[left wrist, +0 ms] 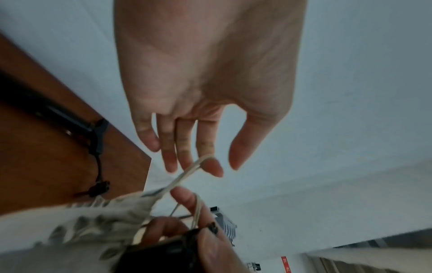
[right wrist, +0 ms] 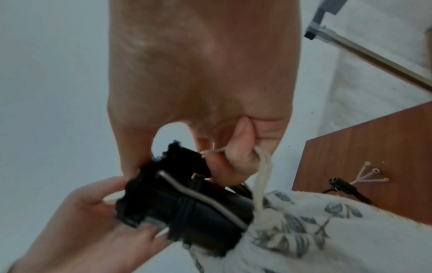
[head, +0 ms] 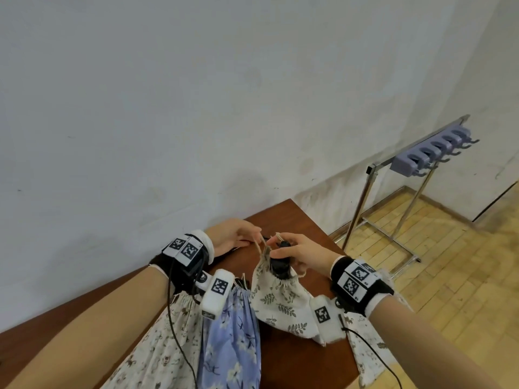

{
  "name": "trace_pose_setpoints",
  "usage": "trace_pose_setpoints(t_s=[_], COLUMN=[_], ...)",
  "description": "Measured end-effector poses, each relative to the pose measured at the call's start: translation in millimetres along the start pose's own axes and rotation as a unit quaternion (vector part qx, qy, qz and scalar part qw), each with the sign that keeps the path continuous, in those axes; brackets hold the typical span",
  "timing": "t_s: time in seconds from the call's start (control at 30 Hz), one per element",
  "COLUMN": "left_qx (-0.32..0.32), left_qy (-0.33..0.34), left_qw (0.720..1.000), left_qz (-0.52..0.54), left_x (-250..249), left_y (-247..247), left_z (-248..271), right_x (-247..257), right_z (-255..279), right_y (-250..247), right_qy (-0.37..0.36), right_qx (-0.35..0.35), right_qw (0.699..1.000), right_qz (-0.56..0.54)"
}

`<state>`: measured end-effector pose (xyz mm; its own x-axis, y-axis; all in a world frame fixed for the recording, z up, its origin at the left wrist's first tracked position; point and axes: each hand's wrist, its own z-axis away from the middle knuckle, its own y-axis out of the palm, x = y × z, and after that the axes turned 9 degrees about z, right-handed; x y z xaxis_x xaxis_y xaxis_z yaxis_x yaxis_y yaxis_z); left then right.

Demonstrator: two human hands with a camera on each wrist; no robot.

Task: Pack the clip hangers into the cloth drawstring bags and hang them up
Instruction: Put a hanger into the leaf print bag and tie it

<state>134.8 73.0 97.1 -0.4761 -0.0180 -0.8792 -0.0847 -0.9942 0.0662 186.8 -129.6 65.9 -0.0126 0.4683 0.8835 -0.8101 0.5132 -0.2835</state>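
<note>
Above the brown table (head: 306,220), the leaf-print drawstring bag (head: 280,301) is held up off the surface, its gathered mouth pointing toward the wall and a bundle of black clip hangers (head: 279,266) sticking out of that mouth. The right hand (head: 300,252) has its fingers curled round the bundle at the bag's mouth, and in the right wrist view its curled fingers (right wrist: 240,158) also pinch one cream drawstring (right wrist: 263,177) that runs down into the bag's hem. The left hand (head: 233,234), just beside the right one on the wall side of the bag, is mostly relaxed with fingers nearly straight; the left wrist view shows the other cord loop (left wrist: 191,170) hooked over its index finger (left wrist: 210,162) and pulled taut from the bag. Another black clip hanger (left wrist: 93,140) lies on the table next to the bag, near the wall. Nearer the person than the held bag, a blue floral bag (head: 230,341) and a cat-print bag (head: 165,346) lie on the table. Beyond the table's far corner stands a metal rack (head: 362,206) carrying a lilac hook rail (head: 432,150).
</note>
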Motion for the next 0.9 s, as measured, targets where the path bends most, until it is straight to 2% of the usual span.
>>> trace_pose_setpoints(t_s=[0.13,0.23,0.3,0.37,0.47,0.57,0.67,0.73,0.8,0.9], left_qx=[0.051,0.088,0.111,0.13,0.088,0.092,0.091,0.102,0.099,0.007], left_qy=[0.086,0.14,0.155,0.144,0.101,0.106,0.138,0.154,0.153,0.185], left_qw=[0.993,0.982,0.981,0.98,0.981,0.978,0.969,0.97,0.978,0.978], left_qz=[0.068,0.089,0.041,-0.044,-0.141,-0.157,-0.184,-0.159,-0.103,-0.093], left_x=[15,24,25,24,24,28,27,27,29,36], left_y=[9,31,46,56,65,72,76,75,73,70], left_z=[-1,-1,-4,-13,-27,-38,-43,-45,-44,-43], right_x=[-1,6,11,14,14,13,16,13,6,2], right_z=[17,26,28,31,35,40,43,38,32,29], right_y=[-10,-27,-38,-48,-61,-66,-56,-48,-48,-50], right_qy=[-0.014,-0.033,-0.013,0.018,0.038,0.03,0.002,0.006,0.016,0.019], right_qx=[-0.008,-0.052,-0.112,-0.171,-0.229,-0.264,-0.226,-0.198,-0.228,-0.268], right_qw=[1.0,0.998,0.993,0.985,0.97,0.956,0.959,0.951,0.936,0.932], right_qz=[-0.008,0.01,-0.021,0.0,0.073,0.121,0.173,0.238,0.268,0.244])
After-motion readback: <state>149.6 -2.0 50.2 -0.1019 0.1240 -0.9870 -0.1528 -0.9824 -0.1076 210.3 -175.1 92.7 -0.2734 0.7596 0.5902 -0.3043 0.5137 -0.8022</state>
